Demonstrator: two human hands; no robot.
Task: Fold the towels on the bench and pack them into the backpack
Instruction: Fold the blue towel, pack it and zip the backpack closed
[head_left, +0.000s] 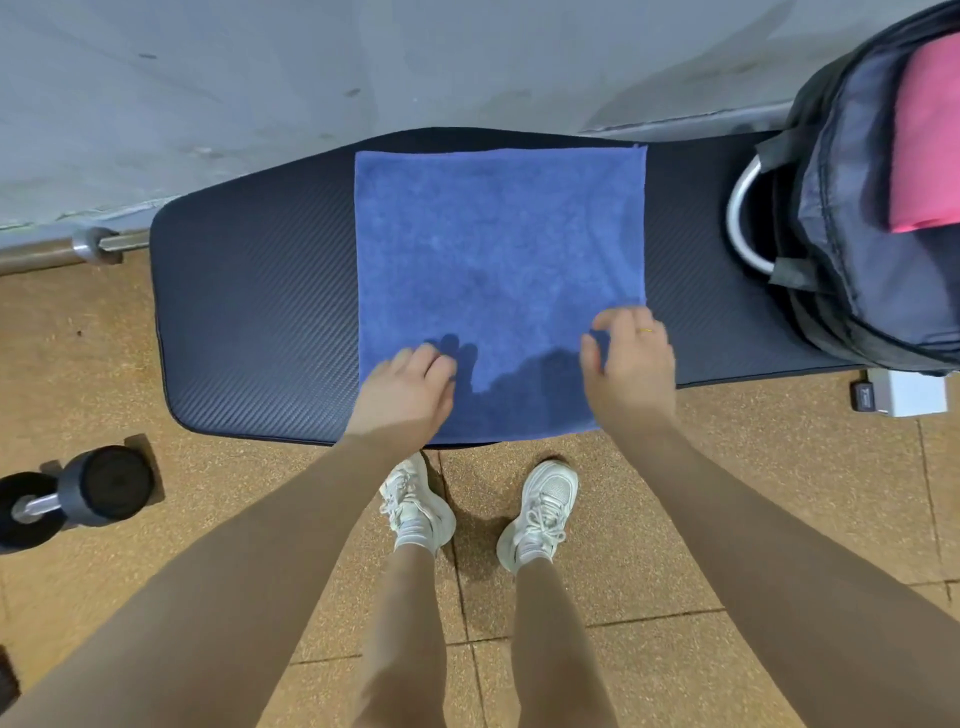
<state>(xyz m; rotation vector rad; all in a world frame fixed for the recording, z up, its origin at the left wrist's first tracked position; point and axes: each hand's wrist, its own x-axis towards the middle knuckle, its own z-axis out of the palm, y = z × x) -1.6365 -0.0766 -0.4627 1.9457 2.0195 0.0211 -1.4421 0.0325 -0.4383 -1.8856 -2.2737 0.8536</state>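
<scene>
Nearest, two pale laced sneakers (540, 512) stand on a speckled tan tiled floor (675, 519), with the person's legs and arms clad in smooth brown fabric. Just beyond them, the left hand (410, 389) rests on the near left part of a blue towel (498, 260), fingers loosely bent with the tips on the cloth; whether it pinches the edge cannot be told. The right hand (631, 358) sits at the towel's near right edge, fingers curved downward and thumb spread, touching or hovering just over the cloth without a clear hold.

The towel is fuzzy terry, nearly square, spread flat with its edges parallel to the bench's sides, so no long axis stands out. It lies across the middle of the bench (249, 322), a dark padded slab with a fine ribbed weave and rounded corners, running left to right.

A black dumbbell (78, 493) with a shiny metal handle lies on the floor at left. At the bench's right end stands an open dark nylon backpack (852, 234), a folded pink towel (927, 140) showing inside. Behind is a grey concrete wall (311, 62).
</scene>
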